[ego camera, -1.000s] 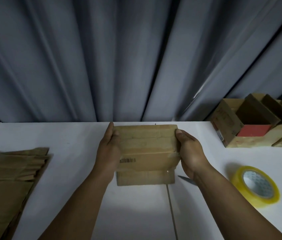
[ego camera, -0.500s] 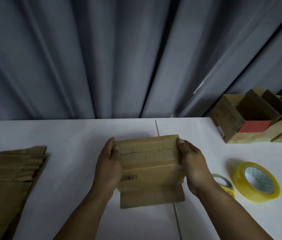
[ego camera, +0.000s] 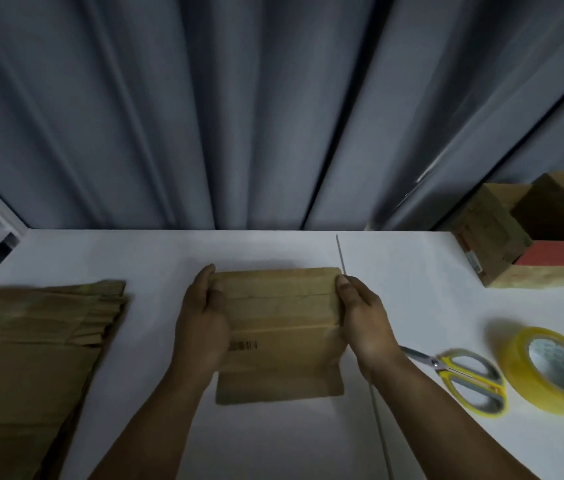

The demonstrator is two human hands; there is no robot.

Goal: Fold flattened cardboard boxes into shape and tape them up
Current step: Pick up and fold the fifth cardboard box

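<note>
Box (ego camera: 279, 317) mid-table (ego camera: 156, 258), left hand (ego camera: 202, 323) gripping its left side, right hand (ego camera: 365, 323) gripping its right side, bottom flap open toward viewer, flat cardboard stack (ego camera: 34, 327) far left, scissors (ego camera: 464, 377) and tape roll (ego camera: 554, 368) at right, folded boxes (ego camera: 530, 244) rear right.

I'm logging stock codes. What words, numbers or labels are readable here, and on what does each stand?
No text can be read.
Barcode on the brown cardboard box in the middle: bars only, any digits too blurred.
Print on the core of the yellow tape roll: too small to read.
White sticker on the open brown cardboard box at the far right: too blurred.
</note>
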